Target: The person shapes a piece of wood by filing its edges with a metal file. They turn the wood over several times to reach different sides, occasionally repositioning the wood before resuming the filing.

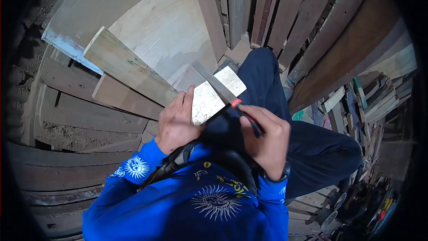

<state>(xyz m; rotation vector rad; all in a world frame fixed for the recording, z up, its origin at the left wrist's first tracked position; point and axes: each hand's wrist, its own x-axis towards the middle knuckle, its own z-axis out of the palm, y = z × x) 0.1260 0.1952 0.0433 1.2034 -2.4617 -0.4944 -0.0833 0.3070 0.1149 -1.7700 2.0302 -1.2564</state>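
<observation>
My left hand [175,124] grips the near left end of a pale rectangular wood block [207,104], its fingers along the left edge. Dark curved lines mark the block's brightly lit upper face. A flat metal file [215,82] lies slantwise across that face, its tip reaching past the far edge. Wrapped round the file's red and black handle, my right hand [270,139] is closed, to the right of the block. The block is held over my lap, close to my dark trousers [261,73].
Wide boards [165,22] and a narrower plank [125,58] lie ahead and to the left. Tall planks [294,13] lean at the upper right. Scrap wood [352,107] is piled at right, with dark cluttered items [356,209] at the lower right.
</observation>
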